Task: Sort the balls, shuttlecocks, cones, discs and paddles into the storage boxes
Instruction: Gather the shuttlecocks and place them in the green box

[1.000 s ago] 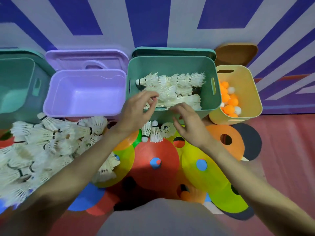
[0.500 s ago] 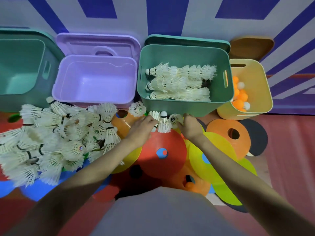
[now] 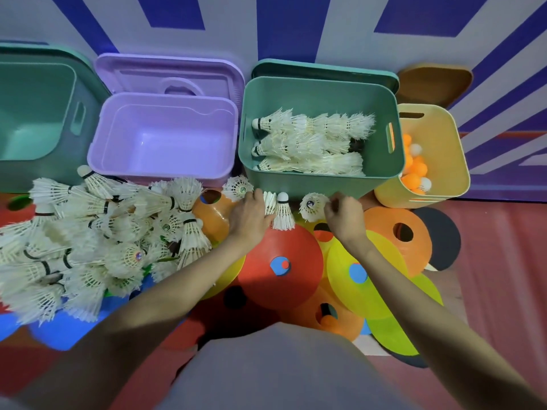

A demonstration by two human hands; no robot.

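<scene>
Centrally, the left hand (image 3: 250, 216) is laid with curled fingers on a shuttlecock (image 3: 282, 213), while another shuttlecock (image 3: 311, 206) is pinched by the right hand (image 3: 344, 216). Above them, stacked shuttlecocks are held in the green box (image 3: 319, 184); balls (image 3: 416, 170) are kept in the yellow box (image 3: 444, 173).

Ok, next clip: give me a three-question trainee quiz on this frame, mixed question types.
1. True or false: the purple box already holds shuttlecocks.
2. Multiple choice: the orange and white balls lie in which box? A) purple box B) yellow box C) middle green box
3. Fill in: the right hand reaches a loose shuttlecock on the floor right in front of the ______ box.

Key
1. False: nothing shows inside it; the sorted shuttlecock rows lie in the middle green box.
2. B
3. Middle green. The left hand is beside another shuttlecock there.
</scene>
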